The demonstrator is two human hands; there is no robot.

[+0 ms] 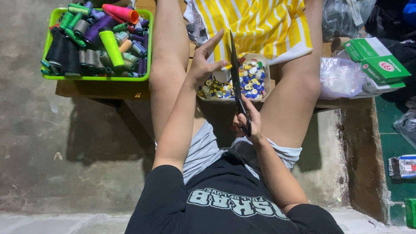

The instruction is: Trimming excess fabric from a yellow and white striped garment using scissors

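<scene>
My right hand (pixel 248 122), low in the middle of the frame, is closed through the handles of the scissors (pixel 237 86), whose dark blades run up toward the top of the picture and look nearly shut. Just above and left, my left hand (pixel 207 63) is half open, fingers spread, pinching the edge of the yellow striped cloth (pixel 255 24) beside the blades. Between my knees sits a tray of buttons (pixel 249 80), right under the blades. At upper left a green tray (pixel 97 78) holds thread spools. I judge the risk is my left fingers: they sit so close to the blade that a slip could nick them, or the cloth could bunch and cut crooked.
</scene>
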